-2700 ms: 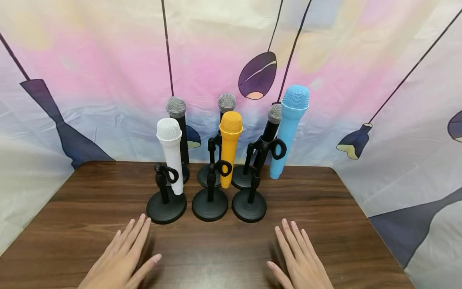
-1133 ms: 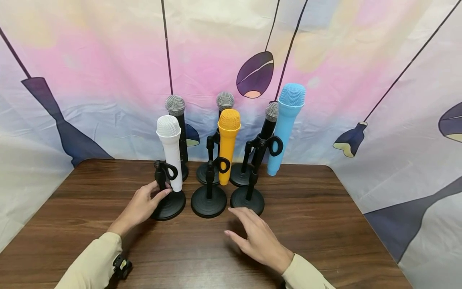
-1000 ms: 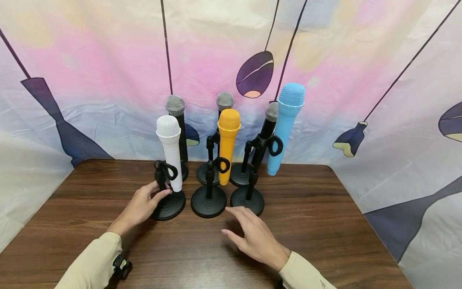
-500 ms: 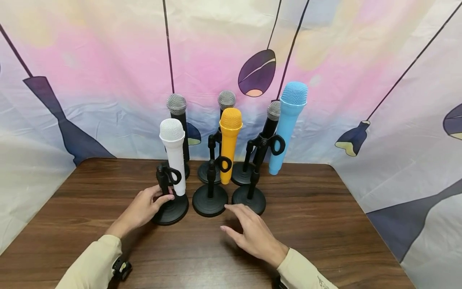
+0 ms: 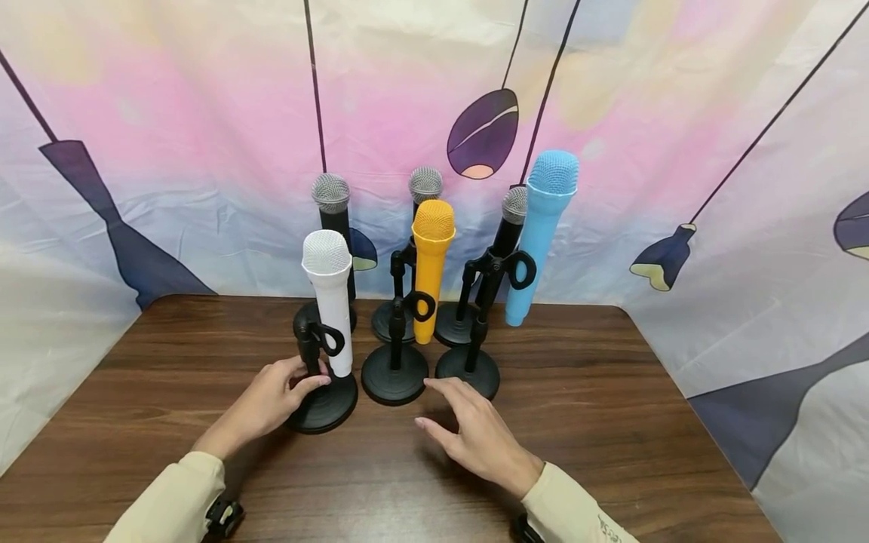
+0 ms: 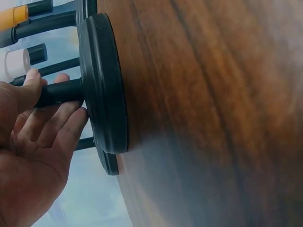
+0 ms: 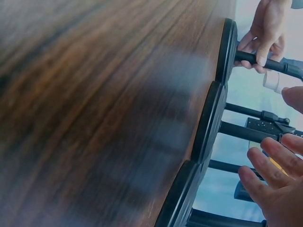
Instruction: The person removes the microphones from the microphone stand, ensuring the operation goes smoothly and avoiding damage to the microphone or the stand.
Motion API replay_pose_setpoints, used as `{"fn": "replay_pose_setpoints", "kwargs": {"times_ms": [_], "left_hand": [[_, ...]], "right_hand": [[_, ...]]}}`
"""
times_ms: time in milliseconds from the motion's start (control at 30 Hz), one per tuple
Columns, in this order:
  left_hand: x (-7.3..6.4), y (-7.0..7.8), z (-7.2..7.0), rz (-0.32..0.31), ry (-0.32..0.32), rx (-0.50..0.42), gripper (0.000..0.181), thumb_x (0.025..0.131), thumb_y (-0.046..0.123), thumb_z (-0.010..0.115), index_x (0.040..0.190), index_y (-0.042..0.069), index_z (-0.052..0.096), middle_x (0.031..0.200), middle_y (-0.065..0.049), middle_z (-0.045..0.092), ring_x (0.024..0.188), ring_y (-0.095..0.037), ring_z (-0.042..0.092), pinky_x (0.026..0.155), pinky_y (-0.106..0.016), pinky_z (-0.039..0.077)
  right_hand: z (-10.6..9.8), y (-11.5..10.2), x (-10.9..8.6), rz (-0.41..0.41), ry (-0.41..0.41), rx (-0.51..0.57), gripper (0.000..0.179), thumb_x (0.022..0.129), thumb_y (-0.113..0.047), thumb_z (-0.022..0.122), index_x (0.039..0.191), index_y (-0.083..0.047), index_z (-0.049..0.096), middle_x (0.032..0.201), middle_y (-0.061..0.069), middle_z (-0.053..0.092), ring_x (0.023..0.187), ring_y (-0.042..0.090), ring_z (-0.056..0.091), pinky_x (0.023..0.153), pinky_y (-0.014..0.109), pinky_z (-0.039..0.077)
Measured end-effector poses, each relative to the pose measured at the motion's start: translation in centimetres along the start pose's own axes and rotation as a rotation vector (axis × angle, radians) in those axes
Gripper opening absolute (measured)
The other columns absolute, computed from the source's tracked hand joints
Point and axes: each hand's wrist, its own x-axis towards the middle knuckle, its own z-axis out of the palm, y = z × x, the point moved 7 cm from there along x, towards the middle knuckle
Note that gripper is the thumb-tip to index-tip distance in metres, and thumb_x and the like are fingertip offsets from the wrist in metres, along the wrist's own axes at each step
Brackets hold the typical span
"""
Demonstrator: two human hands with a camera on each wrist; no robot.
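Observation:
My left hand [image 5: 268, 403] grips the black post of the front-left microphone stand [image 5: 326, 411], whose ring holds a white microphone [image 5: 334, 305] upright, slightly tilted. The left wrist view shows my thumb and fingers around the post [image 6: 61, 92], just above the round base [image 6: 106, 90]. Close before the front-middle stand [image 5: 395, 377] and the front-right stand [image 5: 468, 369], my right hand [image 5: 478, 434] hovers with relaxed, spread fingers, holding nothing. A yellow microphone [image 5: 429, 279] sits in the middle stand, a larger blue one [image 5: 543, 234] in the right stand.
Behind stand black microphones with silver grilles, at left [image 5: 331, 194], middle [image 5: 425, 185] and right [image 5: 514, 205], partly hidden by the front row. A patterned cloth backdrop [image 5: 224, 136] hangs behind the brown wooden table [image 5: 597, 422].
Both hands were flat over the table; the left took hold of the white microphone's stand and has drawn it slightly nearer and rightward. The right hand moved in toward the front-middle stand.

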Motion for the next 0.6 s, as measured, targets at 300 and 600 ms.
{"fn": "replay_pose_setpoints", "kwargs": {"times_ms": [300, 600], "left_hand": [[-0.6, 0.7, 0.3, -0.012, -0.027, 0.005, 0.009, 0.099, 0.023, 0.069, 0.1, 0.014, 0.071, 0.098, 0.006, 0.075, 0.094, -0.014, 0.065, 0.08, -0.037, 0.051], [-1.0, 1.6, 0.7, 0.008, -0.036, 0.019, 0.006, 0.097, 0.023, 0.071, 0.098, 0.017, 0.071, 0.094, 0.011, 0.073, 0.086, -0.01, 0.064, 0.077, -0.035, 0.05]], "right_hand": [[-0.2, 0.0, 0.1, 0.011, 0.01, 0.012, 0.052, 0.097, -0.034, 0.071, 0.14, -0.01, 0.057, 0.128, 0.0, 0.062, 0.117, 0.017, 0.062, 0.091, 0.034, 0.054], [-0.6, 0.1, 0.0, 0.014, 0.014, 0.027, 0.051, 0.097, -0.034, 0.072, 0.14, -0.01, 0.057, 0.128, 0.001, 0.063, 0.115, 0.022, 0.063, 0.09, 0.035, 0.054]]}}
